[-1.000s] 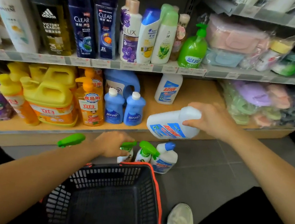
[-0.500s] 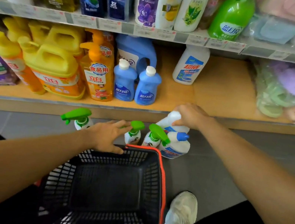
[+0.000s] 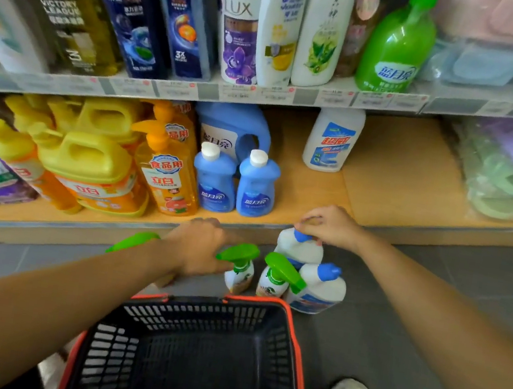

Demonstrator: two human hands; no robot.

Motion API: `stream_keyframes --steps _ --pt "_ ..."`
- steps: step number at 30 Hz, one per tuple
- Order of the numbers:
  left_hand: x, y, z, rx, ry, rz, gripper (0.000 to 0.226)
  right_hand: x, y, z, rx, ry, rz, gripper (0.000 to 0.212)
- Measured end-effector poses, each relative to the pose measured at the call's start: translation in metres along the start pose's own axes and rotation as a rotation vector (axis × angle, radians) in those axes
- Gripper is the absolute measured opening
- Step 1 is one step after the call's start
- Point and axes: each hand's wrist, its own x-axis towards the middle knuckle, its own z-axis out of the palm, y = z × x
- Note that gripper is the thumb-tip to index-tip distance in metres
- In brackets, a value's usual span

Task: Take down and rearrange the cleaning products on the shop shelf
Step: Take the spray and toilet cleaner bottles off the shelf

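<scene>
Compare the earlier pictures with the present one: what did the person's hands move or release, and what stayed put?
The right hand brought the white bottle down from shelf height to stand upright on the floor behind the other blue-capped bottle; whether it still grips the cap is unclear. The left hand stayed by the green-triggered spray bottle. Basket and shelved blue bottles unchanged.

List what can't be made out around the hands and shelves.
- Head view, the left hand: grip on the middle spray bottle hidden by its back.
- The leftmost spray bottle: body behind the left forearm.
- The right hand: hold on the white bottle unclear, fingers over its cap.
- The price tags: blurred.
- The shampoo bottles: tops past the top edge.
</scene>
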Motion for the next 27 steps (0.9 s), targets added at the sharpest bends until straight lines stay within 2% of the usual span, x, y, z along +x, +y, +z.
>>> stream_keyframes --steps 4,6,8,11,17,19,22,24,27 --pt "0.033 0.005 -0.042 -0.103 0.533 0.074 0.047 0.016 0.01 -0.035 0.199 0.204 0.094 0.026" --pt "0.052 0.01 -0.056 -0.067 0.709 0.078 0.047 0.027 0.013 -0.052 0.284 0.298 0.138 0.033" --pt "0.071 0.011 -0.061 0.003 0.753 0.028 0.053 0.039 0.015 -0.065 0.319 0.361 0.149 0.05" --pt "0.092 0.005 -0.049 0.006 0.725 -0.047 0.059 0.062 0.018 -0.073 0.388 0.419 0.126 0.068" --pt "0.115 0.0 -0.021 0.015 0.927 -0.037 0.046 0.113 0.017 -0.081 0.63 0.563 0.093 0.097" --pt "0.119 -0.002 -0.018 0.032 0.989 -0.024 0.041 0.128 0.013 -0.086 0.706 0.586 0.041 0.091" --pt "0.123 -0.008 -0.015 0.057 1.036 0.026 0.037 0.145 0.009 -0.087 0.775 0.6 -0.002 0.059" --pt "0.125 -0.01 -0.015 0.06 1.04 0.026 0.035 0.148 0.008 -0.082 0.784 0.634 0.001 0.059" --pt "0.126 -0.008 -0.014 0.062 1.038 0.005 0.035 0.146 0.011 -0.067 0.612 0.697 0.034 0.066"
